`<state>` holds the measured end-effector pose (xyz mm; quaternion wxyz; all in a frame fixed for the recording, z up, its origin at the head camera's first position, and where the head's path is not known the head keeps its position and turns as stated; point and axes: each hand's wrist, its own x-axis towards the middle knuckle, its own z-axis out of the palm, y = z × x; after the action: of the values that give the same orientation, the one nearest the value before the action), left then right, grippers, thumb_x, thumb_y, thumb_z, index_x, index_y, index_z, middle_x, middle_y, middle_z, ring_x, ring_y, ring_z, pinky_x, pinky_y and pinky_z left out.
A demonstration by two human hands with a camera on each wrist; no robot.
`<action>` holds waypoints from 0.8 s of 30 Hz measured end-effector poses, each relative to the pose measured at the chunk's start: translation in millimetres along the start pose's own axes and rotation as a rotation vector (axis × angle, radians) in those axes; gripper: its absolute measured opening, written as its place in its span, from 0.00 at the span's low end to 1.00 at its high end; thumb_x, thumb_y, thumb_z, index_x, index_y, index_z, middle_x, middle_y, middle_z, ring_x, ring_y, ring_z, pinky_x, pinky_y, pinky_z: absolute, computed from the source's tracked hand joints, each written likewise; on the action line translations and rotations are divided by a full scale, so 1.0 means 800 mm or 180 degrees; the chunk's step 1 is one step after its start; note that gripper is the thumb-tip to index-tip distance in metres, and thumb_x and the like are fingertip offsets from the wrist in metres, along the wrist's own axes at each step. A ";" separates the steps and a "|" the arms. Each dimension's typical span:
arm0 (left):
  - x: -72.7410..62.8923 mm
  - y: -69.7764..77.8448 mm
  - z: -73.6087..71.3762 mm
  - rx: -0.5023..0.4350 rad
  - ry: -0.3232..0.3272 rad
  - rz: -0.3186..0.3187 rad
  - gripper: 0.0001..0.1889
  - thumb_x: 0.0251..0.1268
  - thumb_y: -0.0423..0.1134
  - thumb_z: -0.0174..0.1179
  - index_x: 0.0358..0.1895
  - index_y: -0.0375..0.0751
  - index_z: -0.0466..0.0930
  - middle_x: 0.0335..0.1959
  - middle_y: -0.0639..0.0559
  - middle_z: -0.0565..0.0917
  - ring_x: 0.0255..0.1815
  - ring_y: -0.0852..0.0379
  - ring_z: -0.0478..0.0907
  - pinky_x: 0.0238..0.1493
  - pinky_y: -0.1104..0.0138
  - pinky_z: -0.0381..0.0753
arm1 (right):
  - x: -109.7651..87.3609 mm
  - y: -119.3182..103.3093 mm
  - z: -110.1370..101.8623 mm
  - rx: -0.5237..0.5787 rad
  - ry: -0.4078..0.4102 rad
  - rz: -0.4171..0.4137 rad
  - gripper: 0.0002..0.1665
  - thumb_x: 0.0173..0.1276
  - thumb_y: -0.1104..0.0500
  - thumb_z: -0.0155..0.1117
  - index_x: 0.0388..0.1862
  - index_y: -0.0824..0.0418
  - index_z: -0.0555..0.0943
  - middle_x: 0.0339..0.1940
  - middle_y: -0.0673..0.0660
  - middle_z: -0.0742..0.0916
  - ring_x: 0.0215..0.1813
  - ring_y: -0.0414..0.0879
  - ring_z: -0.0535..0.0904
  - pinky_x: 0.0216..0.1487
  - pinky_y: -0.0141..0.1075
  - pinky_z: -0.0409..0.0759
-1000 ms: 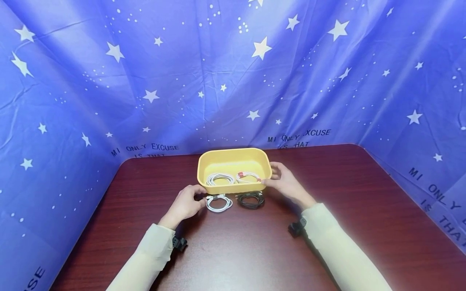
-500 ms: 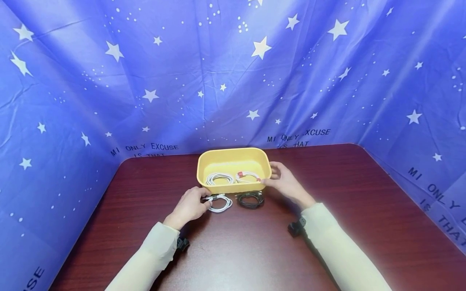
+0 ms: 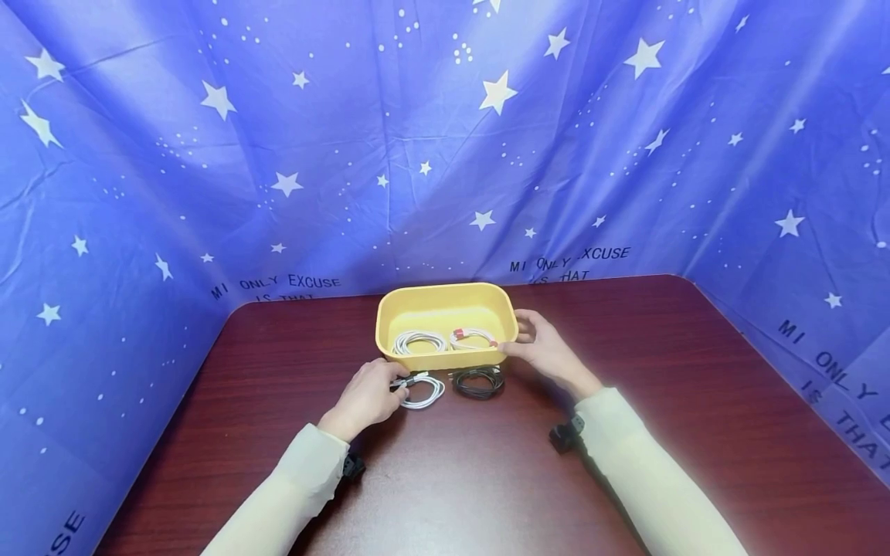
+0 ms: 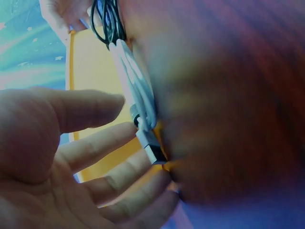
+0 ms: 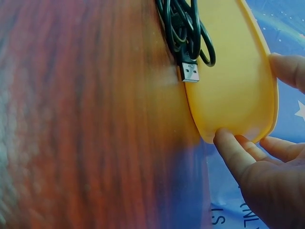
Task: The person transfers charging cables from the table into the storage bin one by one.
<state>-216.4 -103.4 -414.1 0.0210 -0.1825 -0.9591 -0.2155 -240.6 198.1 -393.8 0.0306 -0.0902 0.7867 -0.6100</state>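
My left hand (image 3: pixel 366 395) is at the left end of a coiled white charging cable (image 3: pixel 423 391) on the table, just in front of a yellow box (image 3: pixel 445 296). In the left wrist view, the thumb and spread fingers lie around its tied end and metal USB plug (image 4: pixel 155 155), with a gap between thumb and forefinger. My right hand (image 3: pixel 548 350) grips the box's right end, its digits spread about the rim and wall. To the right of the white cable lies a coiled black USB cable (image 3: pixel 478 383).
Inside the box are a coiled white cable (image 3: pixel 420 342) and another white cable with red ends (image 3: pixel 473 338). The dark red wooden table (image 3: pixel 445 494) extends toward me. A blue star-printed curtain (image 3: pixel 431 139) surrounds its back and sides.
My left hand has shifted rightward along the front white cable, covering more of its tied end. That cable has moved slightly. My right hand and the box stay in place.
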 end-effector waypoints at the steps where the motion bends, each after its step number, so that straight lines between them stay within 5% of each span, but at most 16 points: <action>1: 0.000 0.001 0.001 -0.0013 0.0008 0.0014 0.10 0.54 0.37 0.67 0.41 0.44 0.85 0.36 0.50 0.80 0.39 0.53 0.75 0.42 0.58 0.76 | 0.000 0.000 0.000 -0.0003 -0.0005 0.0003 0.45 0.56 0.69 0.68 0.68 0.76 0.56 0.63 0.77 0.70 0.62 0.70 0.69 0.61 0.52 0.72; 8: 0.003 0.006 0.003 0.0018 0.0026 0.0143 0.09 0.54 0.34 0.67 0.40 0.43 0.85 0.38 0.49 0.81 0.42 0.51 0.77 0.44 0.57 0.77 | 0.001 0.002 -0.001 -0.0001 -0.0011 -0.0003 0.45 0.56 0.69 0.68 0.68 0.76 0.56 0.63 0.77 0.70 0.62 0.70 0.69 0.61 0.53 0.71; 16: 0.006 0.009 0.007 0.0262 0.0113 0.0429 0.05 0.50 0.31 0.67 0.28 0.45 0.81 0.23 0.55 0.77 0.26 0.55 0.74 0.28 0.59 0.74 | 0.000 -0.002 0.000 -0.0051 -0.0013 0.0006 0.45 0.56 0.69 0.68 0.69 0.76 0.56 0.63 0.77 0.70 0.62 0.70 0.69 0.61 0.52 0.72; 24: 0.005 0.015 0.009 0.0502 0.0129 0.0458 0.05 0.50 0.31 0.67 0.29 0.44 0.80 0.26 0.52 0.78 0.31 0.49 0.78 0.30 0.55 0.77 | 0.009 0.015 -0.003 -0.0012 -0.0004 0.0007 0.47 0.55 0.68 0.70 0.69 0.75 0.56 0.63 0.76 0.70 0.62 0.69 0.69 0.61 0.53 0.72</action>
<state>-215.7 -88.8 -415.0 0.0700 -0.2442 -0.9569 -0.1409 -249.2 202.2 -404.3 0.0315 -0.0899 0.7879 -0.6083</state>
